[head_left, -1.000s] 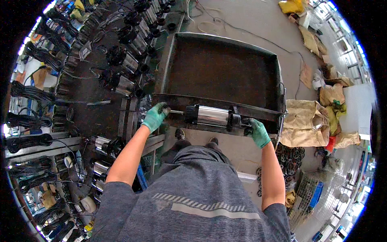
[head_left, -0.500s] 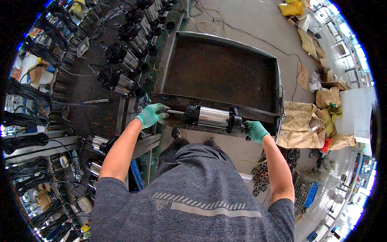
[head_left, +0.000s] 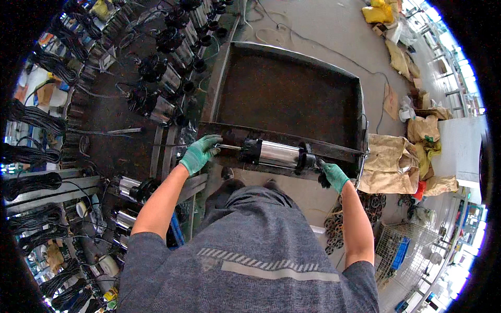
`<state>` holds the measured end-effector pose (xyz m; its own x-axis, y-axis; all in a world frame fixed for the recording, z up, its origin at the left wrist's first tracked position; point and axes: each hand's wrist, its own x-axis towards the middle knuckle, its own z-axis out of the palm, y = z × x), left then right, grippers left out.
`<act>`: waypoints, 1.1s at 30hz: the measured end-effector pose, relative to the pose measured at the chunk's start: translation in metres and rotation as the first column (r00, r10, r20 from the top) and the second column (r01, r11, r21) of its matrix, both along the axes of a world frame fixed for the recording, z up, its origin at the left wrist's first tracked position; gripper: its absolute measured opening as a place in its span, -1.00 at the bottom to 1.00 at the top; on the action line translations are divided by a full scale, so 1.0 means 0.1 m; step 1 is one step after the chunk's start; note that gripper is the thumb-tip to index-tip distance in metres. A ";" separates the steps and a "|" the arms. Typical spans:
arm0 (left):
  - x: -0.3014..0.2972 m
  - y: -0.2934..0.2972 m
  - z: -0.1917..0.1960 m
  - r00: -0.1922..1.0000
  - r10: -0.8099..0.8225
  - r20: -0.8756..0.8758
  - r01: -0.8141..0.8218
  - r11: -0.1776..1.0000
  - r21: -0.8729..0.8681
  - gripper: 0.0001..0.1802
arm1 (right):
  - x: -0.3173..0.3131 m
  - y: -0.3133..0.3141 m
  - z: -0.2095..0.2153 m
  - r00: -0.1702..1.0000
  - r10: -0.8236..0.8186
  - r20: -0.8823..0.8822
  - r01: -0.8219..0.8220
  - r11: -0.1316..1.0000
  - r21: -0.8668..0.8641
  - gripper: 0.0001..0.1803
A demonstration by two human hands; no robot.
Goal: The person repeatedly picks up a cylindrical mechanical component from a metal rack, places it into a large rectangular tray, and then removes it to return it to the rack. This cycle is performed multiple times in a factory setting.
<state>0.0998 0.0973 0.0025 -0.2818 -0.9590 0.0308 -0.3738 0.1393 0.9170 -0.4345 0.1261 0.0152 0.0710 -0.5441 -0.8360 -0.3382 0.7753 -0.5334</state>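
I hold the pump [head_left: 276, 154] with both hands, left hand [head_left: 199, 153] and right hand [head_left: 332, 175] gripping its ends, the tray [head_left: 229, 78] just past them.

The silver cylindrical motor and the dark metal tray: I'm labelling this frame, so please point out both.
silver cylindrical motor [head_left: 279, 154], head view, on its shiny steel middle.
dark metal tray [head_left: 292, 96], head view, on its bare rusty floor.

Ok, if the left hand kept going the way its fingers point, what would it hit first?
Probably the black end cap of the motor: the left hand points right along the thin shaft it grips. Depth is unclear.
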 end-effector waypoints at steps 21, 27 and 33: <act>0.10 -0.29 0.09 0.943 -0.128 0.307 -0.059 0.843 0.534 -0.39 | 0.08 -0.03 0.44 0.835 -0.205 0.511 0.223 0.974 0.026 -0.39; -0.12 -0.25 0.01 0.957 0.290 0.012 -0.214 0.676 0.705 -0.53 | 0.08 -0.11 0.15 0.946 0.323 -0.032 -0.324 0.937 -0.128 -0.61; 0.00 0.04 0.02 0.998 -0.004 -0.066 0.014 0.990 0.143 -0.59 | 0.08 -0.03 0.09 0.984 0.174 -0.036 -0.178 0.971 -0.158 -0.75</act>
<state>0.1001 0.1012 0.0042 -0.2922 -0.9523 -0.0882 -0.3118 0.0077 0.9501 -0.4267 0.1229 0.0238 0.1607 -0.6513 -0.7416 -0.4744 0.6079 -0.6367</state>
